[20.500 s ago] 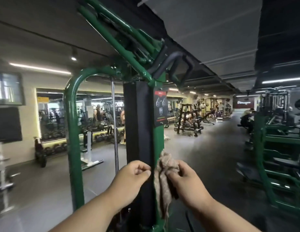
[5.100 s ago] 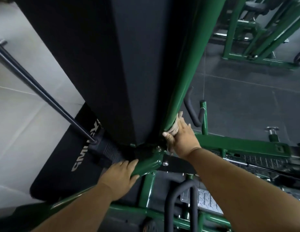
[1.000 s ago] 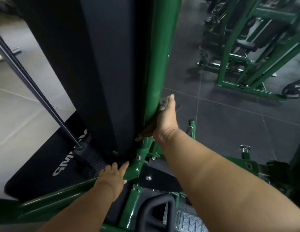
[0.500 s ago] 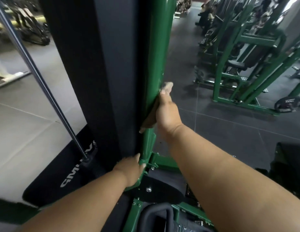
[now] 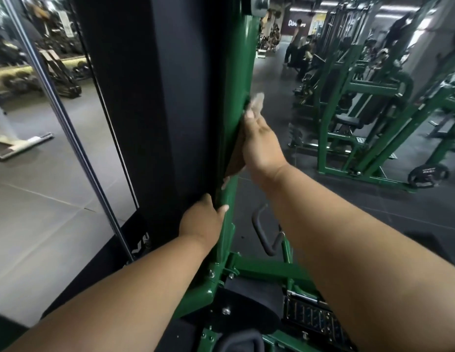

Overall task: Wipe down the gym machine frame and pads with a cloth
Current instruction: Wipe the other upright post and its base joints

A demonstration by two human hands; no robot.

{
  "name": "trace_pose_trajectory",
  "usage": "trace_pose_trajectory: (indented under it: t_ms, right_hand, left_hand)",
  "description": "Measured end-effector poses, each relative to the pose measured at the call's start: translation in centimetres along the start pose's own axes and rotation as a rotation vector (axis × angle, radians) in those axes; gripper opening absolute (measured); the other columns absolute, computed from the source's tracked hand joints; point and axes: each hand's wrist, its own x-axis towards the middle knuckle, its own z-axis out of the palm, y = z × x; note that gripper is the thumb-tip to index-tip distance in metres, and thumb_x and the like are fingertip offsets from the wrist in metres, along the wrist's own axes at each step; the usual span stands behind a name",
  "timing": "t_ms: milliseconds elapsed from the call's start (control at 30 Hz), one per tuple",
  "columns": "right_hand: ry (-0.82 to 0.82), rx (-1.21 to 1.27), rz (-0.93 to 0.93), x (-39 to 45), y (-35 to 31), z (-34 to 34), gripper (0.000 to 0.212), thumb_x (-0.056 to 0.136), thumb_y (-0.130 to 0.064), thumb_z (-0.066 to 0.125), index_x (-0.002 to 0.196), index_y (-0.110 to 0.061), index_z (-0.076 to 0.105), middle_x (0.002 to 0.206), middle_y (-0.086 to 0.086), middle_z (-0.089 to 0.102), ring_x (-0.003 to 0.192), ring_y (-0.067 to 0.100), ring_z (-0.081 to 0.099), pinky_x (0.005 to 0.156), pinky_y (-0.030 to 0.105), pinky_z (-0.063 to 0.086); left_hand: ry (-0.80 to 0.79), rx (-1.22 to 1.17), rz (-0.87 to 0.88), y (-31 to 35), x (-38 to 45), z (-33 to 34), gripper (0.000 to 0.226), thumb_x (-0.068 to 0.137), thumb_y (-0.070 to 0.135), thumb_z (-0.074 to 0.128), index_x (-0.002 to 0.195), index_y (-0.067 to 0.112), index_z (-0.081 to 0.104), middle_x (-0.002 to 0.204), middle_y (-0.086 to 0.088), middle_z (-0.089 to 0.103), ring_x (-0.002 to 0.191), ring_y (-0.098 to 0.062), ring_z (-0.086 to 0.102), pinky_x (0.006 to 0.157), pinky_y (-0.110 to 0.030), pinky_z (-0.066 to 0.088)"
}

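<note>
Midway up the glossy green steel upright, the right hand presses a crumpled beige cloth flat against the post's right face, fingers straight and close together. The left hand steadies lower down, fingers curled around the post's edge beside the tall black shroud. This looks like the frame-wiping step; the next stroke likely needs steady pressure along the post.

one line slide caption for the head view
Right hand presses cloth against green upright; left hand grips it below.
</note>
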Motion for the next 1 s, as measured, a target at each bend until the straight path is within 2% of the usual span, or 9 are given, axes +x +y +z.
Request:
trace_pose_trajectory:
  t_ms: [133, 267, 367, 500, 567, 700, 800, 933, 1000]
  right_hand:
    - [0.074, -0.026, -0.193, 2.8, -7.6, -1.0, 0.045, 0.115, -0.031, 0.034, 0.154, -0.013, 0.048, 0.129, -0.017, 0.055, 0.12, -0.002, 0.049, 0.084, -0.008, 0.031]
    - [0.079, -0.001, -0.274, 3.8, -8.4, -1.1, 0.05, 0.117, -0.027, 0.028, 0.162, -0.007, 0.031, 0.159, -0.01, 0.039, 0.136, -0.01, 0.035, 0.108, -0.003, 0.022]
    - [0.056, -0.054, -0.204, 2.6, -5.6, -0.6, 0.054, 0.117, -0.031, 0.025, 0.167, -0.016, 0.011, 0.172, -0.012, 0.012, 0.138, -0.016, 0.011, 0.103, -0.01, 0.006]
    - [0.009, -0.028, -0.071, 1.5, -4.7, -0.7, 0.054, 0.116, -0.034, 0.026, 0.166, -0.013, 0.023, 0.166, -0.011, 0.03, 0.143, -0.009, 0.021, 0.112, 0.005, 0.016]
    - [0.025, -0.027, -0.13, 2.1, -7.0, -0.8, 0.052, 0.116, -0.031, 0.028, 0.165, -0.012, 0.027, 0.16, -0.015, 0.035, 0.142, -0.005, 0.029, 0.11, 0.001, 0.019]
    - [0.068, 0.04, -0.292, 3.4, -10.8, -0.6, 0.053, 0.115, -0.027, 0.031, 0.165, -0.011, 0.025, 0.168, -0.005, 0.03, 0.151, -0.001, 0.021, 0.124, 0.015, 0.014]
    - [0.052, 0.021, -0.329, 3.0, -8.7, -0.3, 0.057, 0.115, -0.028, 0.031, 0.167, -0.011, 0.015, 0.173, -0.007, 0.013, 0.158, 0.001, 0.009, 0.13, 0.023, 0.007]
    - [0.0, -0.042, -0.173, 1.6, -2.2, 0.2, 0.058, 0.116, -0.031, 0.026, 0.168, -0.013, 0.006, 0.161, -0.023, 0.001, 0.145, -0.014, 0.0, 0.111, -0.003, 0.001]
    - [-0.044, -0.043, -0.047, 0.4, 1.0, 0.3, 0.061, 0.115, -0.041, 0.027, 0.168, -0.014, 0.013, 0.17, -0.014, 0.008, 0.15, -0.007, 0.005, 0.116, 0.002, 0.004]
  left_hand:
    - [-0.026, -0.002, 0.013, 0.4, 0.3, -0.6, 0.043, 0.105, 0.058, 0.05, 0.107, 0.014, 0.048, 0.102, -0.008, 0.069, 0.093, -0.029, 0.07, 0.069, -0.034, 0.047]
    - [-0.081, 0.052, -0.005, 1.1, 0.6, -1.3, 0.042, 0.105, 0.054, 0.052, 0.112, 0.013, 0.052, 0.105, -0.007, 0.07, 0.096, -0.027, 0.071, 0.074, -0.035, 0.053]
    - [-0.113, 0.135, 0.0, 1.8, 0.9, -1.6, 0.041, 0.107, 0.052, 0.051, 0.116, 0.012, 0.054, 0.109, -0.007, 0.071, 0.101, -0.026, 0.072, 0.075, -0.032, 0.053]
    - [-0.19, 0.302, 0.001, 2.2, 1.3, -2.1, 0.046, 0.108, 0.052, 0.048, 0.125, 0.01, 0.054, 0.118, -0.009, 0.072, 0.109, -0.026, 0.071, 0.086, -0.033, 0.058]
    - [-0.219, 0.233, -0.016, 2.3, 1.4, -2.5, 0.044, 0.108, 0.051, 0.05, 0.122, 0.01, 0.056, 0.117, -0.009, 0.071, 0.11, -0.027, 0.07, 0.084, -0.032, 0.055]
    - [-0.231, 0.144, -0.095, 2.7, 1.4, -2.7, 0.042, 0.106, 0.05, 0.056, 0.118, 0.011, 0.058, 0.117, -0.011, 0.072, 0.112, -0.03, 0.07, 0.082, -0.033, 0.05]
    - [-0.226, 0.184, -0.076, 2.7, 1.3, -2.6, 0.043, 0.106, 0.052, 0.054, 0.117, 0.011, 0.056, 0.113, -0.01, 0.073, 0.107, -0.028, 0.071, 0.075, -0.032, 0.048]
    - [-0.186, 0.29, -0.013, 2.3, 1.6, -1.8, 0.05, 0.109, 0.054, 0.044, 0.127, 0.008, 0.054, 0.121, -0.011, 0.071, 0.112, -0.027, 0.071, 0.084, -0.032, 0.054]
    - [-0.184, 0.296, 0.006, 2.1, 1.5, -1.8, 0.055, 0.111, 0.052, 0.037, 0.14, 0.006, 0.05, 0.133, -0.013, 0.067, 0.12, -0.028, 0.067, 0.093, -0.033, 0.053]
